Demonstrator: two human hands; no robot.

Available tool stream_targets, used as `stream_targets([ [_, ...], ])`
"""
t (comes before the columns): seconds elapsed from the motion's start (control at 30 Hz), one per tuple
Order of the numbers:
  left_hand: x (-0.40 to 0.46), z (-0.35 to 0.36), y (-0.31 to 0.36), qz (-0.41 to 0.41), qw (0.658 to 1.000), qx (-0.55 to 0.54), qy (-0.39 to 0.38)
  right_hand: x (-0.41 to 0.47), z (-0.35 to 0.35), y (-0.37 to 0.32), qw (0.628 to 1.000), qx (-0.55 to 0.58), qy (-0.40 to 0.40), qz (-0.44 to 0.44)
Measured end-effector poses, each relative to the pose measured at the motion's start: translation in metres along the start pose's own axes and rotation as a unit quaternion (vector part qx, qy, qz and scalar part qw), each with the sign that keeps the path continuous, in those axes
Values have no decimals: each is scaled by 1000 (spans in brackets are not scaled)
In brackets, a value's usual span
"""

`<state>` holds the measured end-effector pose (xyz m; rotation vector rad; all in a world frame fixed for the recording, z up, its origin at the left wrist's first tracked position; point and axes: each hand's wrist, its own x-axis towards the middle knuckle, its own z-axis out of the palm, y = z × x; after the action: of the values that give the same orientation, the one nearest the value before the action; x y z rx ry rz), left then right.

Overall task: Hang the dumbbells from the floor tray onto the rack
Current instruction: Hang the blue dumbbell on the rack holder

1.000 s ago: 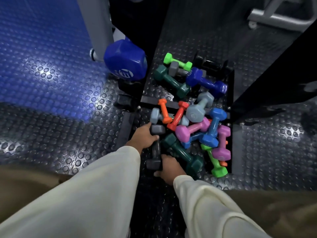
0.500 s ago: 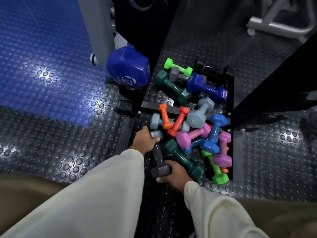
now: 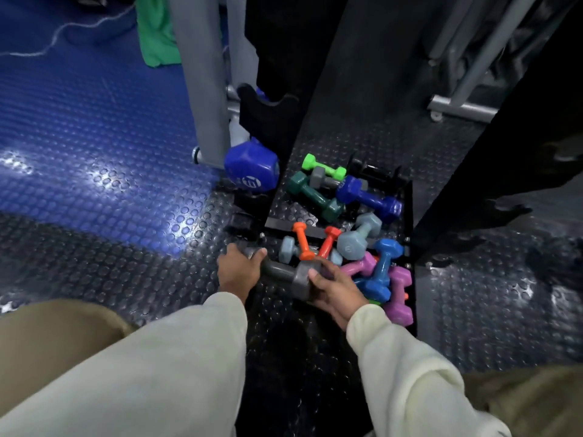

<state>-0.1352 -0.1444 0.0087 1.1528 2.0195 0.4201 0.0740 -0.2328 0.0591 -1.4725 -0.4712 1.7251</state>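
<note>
Left hand (image 3: pixel 238 272) and right hand (image 3: pixel 334 290) gripping opposite ends of a dark grey dumbbell (image 3: pixel 284 272), coloured dumbbells piled right in the floor tray (image 3: pixel 409 216)

1. Single head-worn wide-angle view, looking steeply down and forward from above.
2. Close over both hands: left hand (image 3: pixel 238 272), right hand (image 3: pixel 334 290).
3. Floor tray (image 3: pixel 409 216) mid-frame, rack (image 3: pixel 268 121) rising beyond.

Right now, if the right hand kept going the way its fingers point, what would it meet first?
The right hand grips one end of the dark grey dumbbell. Its fingers point up-left, so beyond that head it would probably first meet the orange dumbbells; depth is unclear.
</note>
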Motion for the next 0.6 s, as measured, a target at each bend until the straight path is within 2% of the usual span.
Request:
stream_targets([
  [0.13,-32,-30,20,11,998,-23,52,-14,18,-26,995,-88,19,-39],
  [0.33,-78,-92,53,11,993,-70,98,-44,35,-64,984,-143,-41,-100],
  [0.47,-98,-143,76,46,985,-159,50,-69,54,-84,979,-110,-63,-160],
  [0.6,-110,-187,96,107,982,-138,73,-109,77,-108,975,-74,-71,-196],
])
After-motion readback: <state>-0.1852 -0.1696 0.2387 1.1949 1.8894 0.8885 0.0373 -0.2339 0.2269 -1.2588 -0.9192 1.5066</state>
